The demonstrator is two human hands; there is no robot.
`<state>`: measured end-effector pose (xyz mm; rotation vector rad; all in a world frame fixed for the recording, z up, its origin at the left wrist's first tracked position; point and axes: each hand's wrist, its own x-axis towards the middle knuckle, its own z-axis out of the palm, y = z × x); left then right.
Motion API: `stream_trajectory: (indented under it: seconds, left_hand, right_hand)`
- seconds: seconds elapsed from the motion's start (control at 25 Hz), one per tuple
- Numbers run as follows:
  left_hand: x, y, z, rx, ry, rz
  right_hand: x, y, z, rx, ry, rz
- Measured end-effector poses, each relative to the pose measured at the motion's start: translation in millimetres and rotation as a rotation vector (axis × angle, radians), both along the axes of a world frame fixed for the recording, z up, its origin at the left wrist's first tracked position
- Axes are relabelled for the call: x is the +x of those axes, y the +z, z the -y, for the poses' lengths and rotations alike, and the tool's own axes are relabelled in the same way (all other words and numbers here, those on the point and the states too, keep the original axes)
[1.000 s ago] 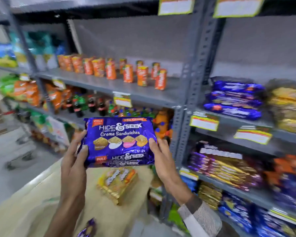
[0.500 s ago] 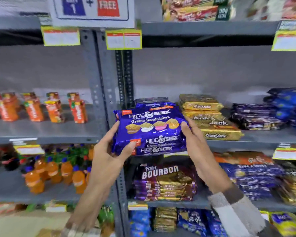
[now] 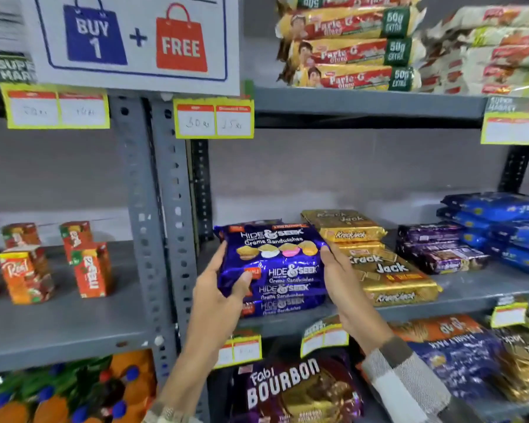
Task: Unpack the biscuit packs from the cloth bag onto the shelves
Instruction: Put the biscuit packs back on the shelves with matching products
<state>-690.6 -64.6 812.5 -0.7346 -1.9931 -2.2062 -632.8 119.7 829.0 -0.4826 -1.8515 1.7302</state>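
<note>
The right sleeve point(image 3: 409, 380) is recorded nearest the camera. The left grip point(image 3: 223, 288) and the right grip point(image 3: 345, 282) are curled round the two short ends of one blue biscuit pack point(image 3: 272, 254), which is pinched between them and not yet released.

A second ago this pack was held out over the cloth bag, clear of the racking. Half a second ago it had been raised in front of the shelf edge. It has now been carried in over the shelf point(image 3: 471, 294), above a stack of like packs point(image 3: 275, 305), just right of the grey post point(image 3: 153, 209) and just beside the gold packs point(image 3: 388, 276).

The pack is tilted, its far edge higher. Whether its underside touches the stack cannot be told. The cloth bag is no longer in view.

Placement of this pack is judged almost complete. Lowering and release remain, after which a return to the bag would be required.
</note>
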Motion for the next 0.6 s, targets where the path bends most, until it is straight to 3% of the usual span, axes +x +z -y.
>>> stream_trajectory:
  seconds: [0.52, 0.6]
  left_hand:
    - [-40.6, -15.4, -19.8, -0.175, 0.107, 0.049]
    - [-36.6, -15.7, -18.7, -0.197, 0.173, 0.011]
  right_hand:
    - [-31.9, 3.2, 1.3, -0.025, -0.081, 0.109]
    - [-30.5, -0.3, 4.0, 0.098, -0.107, 0.139]
